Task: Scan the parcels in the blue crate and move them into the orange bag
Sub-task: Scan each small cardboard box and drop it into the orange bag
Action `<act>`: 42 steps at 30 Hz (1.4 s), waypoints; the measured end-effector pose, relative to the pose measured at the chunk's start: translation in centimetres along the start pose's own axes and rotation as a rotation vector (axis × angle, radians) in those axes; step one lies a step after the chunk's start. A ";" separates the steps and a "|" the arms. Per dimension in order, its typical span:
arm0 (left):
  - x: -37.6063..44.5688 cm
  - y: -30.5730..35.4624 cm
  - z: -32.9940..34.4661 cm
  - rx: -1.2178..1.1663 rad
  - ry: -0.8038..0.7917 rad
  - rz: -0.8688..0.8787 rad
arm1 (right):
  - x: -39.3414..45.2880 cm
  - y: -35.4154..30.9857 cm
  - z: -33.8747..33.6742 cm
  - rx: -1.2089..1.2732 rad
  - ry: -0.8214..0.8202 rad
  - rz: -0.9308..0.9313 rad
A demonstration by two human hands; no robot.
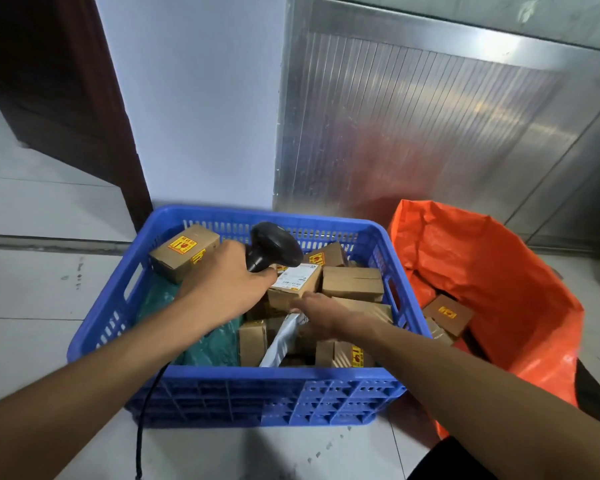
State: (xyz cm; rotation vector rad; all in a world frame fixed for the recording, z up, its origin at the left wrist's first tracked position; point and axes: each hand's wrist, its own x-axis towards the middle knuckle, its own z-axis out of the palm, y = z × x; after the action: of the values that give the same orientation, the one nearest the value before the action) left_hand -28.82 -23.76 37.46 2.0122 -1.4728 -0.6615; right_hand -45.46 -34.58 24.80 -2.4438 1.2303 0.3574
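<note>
A blue crate stands on the floor, filled with several small cardboard parcels, a grey mailer and a green plastic bag. My left hand grips a black barcode scanner over the crate, its head pointing at a labelled box. My right hand reaches into the crate and touches the near side of that labelled box; I cannot tell whether its fingers close on it. The orange bag stands open to the right of the crate with a few cardboard parcels inside.
A white wall and a ribbed metal panel stand right behind the crate and bag. A dark door frame is at the left. The scanner's black cable hangs down over the crate's front left corner to the tiled floor.
</note>
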 end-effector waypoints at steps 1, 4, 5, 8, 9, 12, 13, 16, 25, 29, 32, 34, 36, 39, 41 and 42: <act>0.0 0.0 -0.1 0.003 -0.001 -0.003 | 0.2 -0.8 0.3 -0.017 -0.020 -0.023; 0.1 -0.2 -0.3 0.011 0.006 -0.013 | 0.7 -3.0 1.3 -0.059 -0.045 -0.089; 0.1 -0.2 -0.4 0.020 0.007 -0.016 | 0.8 -3.8 1.6 -0.075 -0.053 -0.109; 0.3 -0.5 -0.7 0.034 0.013 -0.028 | 1.6 -5.9 2.5 -0.135 -0.107 -0.161; 0.3 -0.5 -0.8 0.034 0.017 -0.029 | 1.9 -6.4 2.6 -0.155 -0.127 -0.171; 0.2 -0.7 -1.1 0.028 0.021 -0.039 | 2.2 -7.7 2.8 -0.175 -0.175 -0.174; 0.2 -0.7 -1.3 0.021 0.023 -0.039 | 2.2 -7.9 2.9 -0.181 -0.190 -0.169; 0.2 -1.2 -1.7 0.000 0.036 -0.022 | 2.9 -8.1 3.4 -0.212 -0.237 -0.197; -0.1 -1.4 -2.4 0.003 0.038 -0.007 | 3.9 -7.6 4.4 -0.238 -0.250 -0.216; 0.1 -1.4 -2.2 -0.001 0.044 -0.008 | 3.6 -7.1 4.6 -0.187 -0.175 -0.148; 0.2 -1.3 -2.0 0.006 0.042 -0.006 | 3.2 -6.7 3.9 -0.176 -0.097 -0.107; 0.1 -1.2 -2.0 0.011 0.046 -0.007 | 3.0 -6.2 3.3 -0.216 -0.029 -0.090; 0.0 -1.2 -2.0 0.013 0.047 -0.004 | 3.0 -5.3 2.9 -0.227 0.049 -0.088; 0.0 -1.2 -2.0 0.003 0.056 0.000 | 2.8 -3.5 2.3 -0.152 0.137 -0.079; 0.1 -1.3 -1.9 0.017 0.066 0.003 | 2.7 -2.4 1.9 -0.081 0.175 -0.079; 0.2 -1.3 -1.9 0.024 0.067 0.005 | 2.6 -1.9 1.7 -0.047 0.183 -0.080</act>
State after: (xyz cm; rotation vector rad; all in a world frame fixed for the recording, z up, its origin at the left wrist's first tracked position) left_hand -26.61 -23.31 37.93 2.0279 -1.4528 -0.5713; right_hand -42.49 -34.68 22.65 -2.6056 1.2034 0.1439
